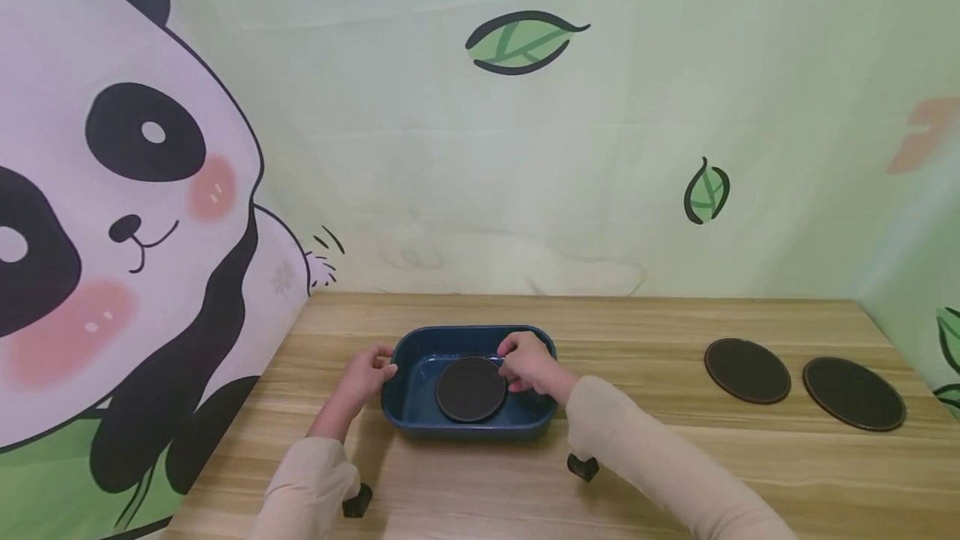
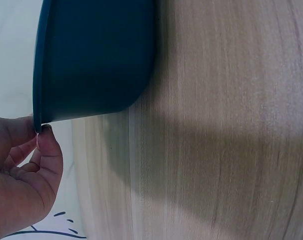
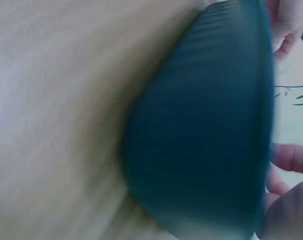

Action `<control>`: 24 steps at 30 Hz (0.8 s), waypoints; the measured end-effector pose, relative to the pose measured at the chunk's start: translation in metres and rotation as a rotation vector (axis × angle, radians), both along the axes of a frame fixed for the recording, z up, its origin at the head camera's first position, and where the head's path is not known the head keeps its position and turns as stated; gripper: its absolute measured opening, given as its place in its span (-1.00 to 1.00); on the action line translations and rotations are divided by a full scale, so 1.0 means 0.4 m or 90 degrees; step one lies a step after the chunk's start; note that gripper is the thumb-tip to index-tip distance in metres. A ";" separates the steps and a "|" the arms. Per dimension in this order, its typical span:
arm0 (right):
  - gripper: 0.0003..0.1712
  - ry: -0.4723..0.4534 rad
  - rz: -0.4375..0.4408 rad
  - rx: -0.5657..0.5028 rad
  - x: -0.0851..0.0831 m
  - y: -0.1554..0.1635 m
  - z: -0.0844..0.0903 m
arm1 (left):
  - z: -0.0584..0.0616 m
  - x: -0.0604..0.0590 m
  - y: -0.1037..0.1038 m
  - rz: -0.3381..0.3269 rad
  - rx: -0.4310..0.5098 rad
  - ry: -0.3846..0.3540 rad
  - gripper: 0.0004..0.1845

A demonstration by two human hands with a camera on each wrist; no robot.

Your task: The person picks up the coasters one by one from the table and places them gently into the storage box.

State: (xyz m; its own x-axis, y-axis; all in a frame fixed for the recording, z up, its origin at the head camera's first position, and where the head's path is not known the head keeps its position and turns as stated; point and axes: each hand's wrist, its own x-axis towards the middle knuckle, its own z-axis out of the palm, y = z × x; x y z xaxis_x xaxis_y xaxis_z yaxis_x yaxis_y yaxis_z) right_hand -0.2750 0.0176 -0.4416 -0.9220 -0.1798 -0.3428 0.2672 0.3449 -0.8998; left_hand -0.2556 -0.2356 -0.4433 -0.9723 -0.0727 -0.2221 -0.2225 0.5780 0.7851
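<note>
A dark blue rectangular dish [image 1: 405, 407] sits on the wooden table [image 1: 675, 473], left of centre. Inside it lies a round dark coaster [image 1: 471, 388]. My left hand [image 1: 372, 373] pinches the dish's left rim; in the left wrist view the fingers [image 2: 44, 150] close on the rim of the dish [image 2: 96, 60]. Reaching over the dish's right side, my right hand [image 1: 527, 361] curls its fingers onto the coaster's upper right edge. The right wrist view is blurred and shows only the dish's outer wall [image 3: 201, 135] and the right hand's fingertips [image 3: 291, 160].
Two more round dark coasters [image 1: 747, 370] [image 1: 853, 392] lie flat on the table's right side. A panda-print backdrop [image 1: 112, 232] closes off the left and a green leaf-print backdrop [image 1: 525, 148] the rear. Bare wood lies between the dish and the coasters.
</note>
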 end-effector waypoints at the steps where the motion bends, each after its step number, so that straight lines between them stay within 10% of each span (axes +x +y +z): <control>1: -0.64 0.005 0.016 -0.009 -0.001 0.006 0.006 | 0.001 0.001 0.000 0.001 -0.001 -0.001 -0.66; 13: -0.67 0.074 0.216 -0.043 -0.018 0.155 0.107 | 0.004 0.001 0.002 -0.003 0.001 0.016 -0.67; 24: -0.63 0.145 0.205 0.043 -0.053 0.349 0.152 | 0.004 -0.001 0.002 0.004 -0.002 -0.003 -0.66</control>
